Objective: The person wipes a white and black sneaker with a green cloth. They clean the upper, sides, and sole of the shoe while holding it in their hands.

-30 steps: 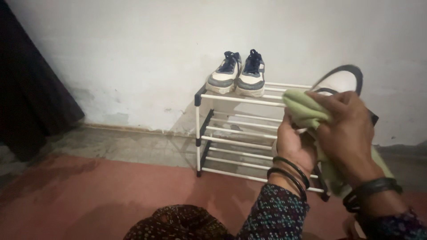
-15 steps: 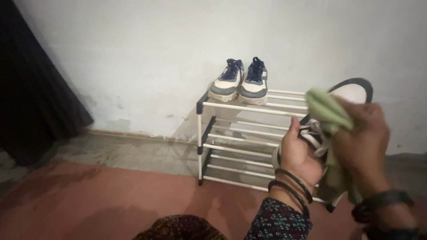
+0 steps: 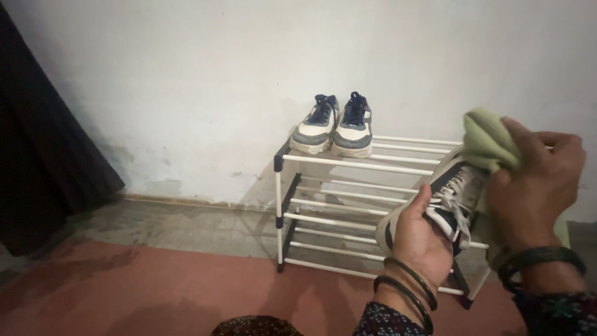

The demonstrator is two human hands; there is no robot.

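Two sneakers [image 3: 336, 129] sit paired on the top tier of the white shoe rack [image 3: 348, 163], set against the wall. Moving right, the left hand [image 3: 421, 235] cups a white-and-dark laced shoe [image 3: 449, 198] from below, fingers wrapped round its side, holding it in the air in front of the rack. Further right, the right hand [image 3: 538, 186] is clenched round a green cloth [image 3: 488, 140], pressed onto the shoe's upper end. The risk here: the shoe is supported only on one side, so hard rubbing could twist it free, and the loose laces could snag in the cloth.
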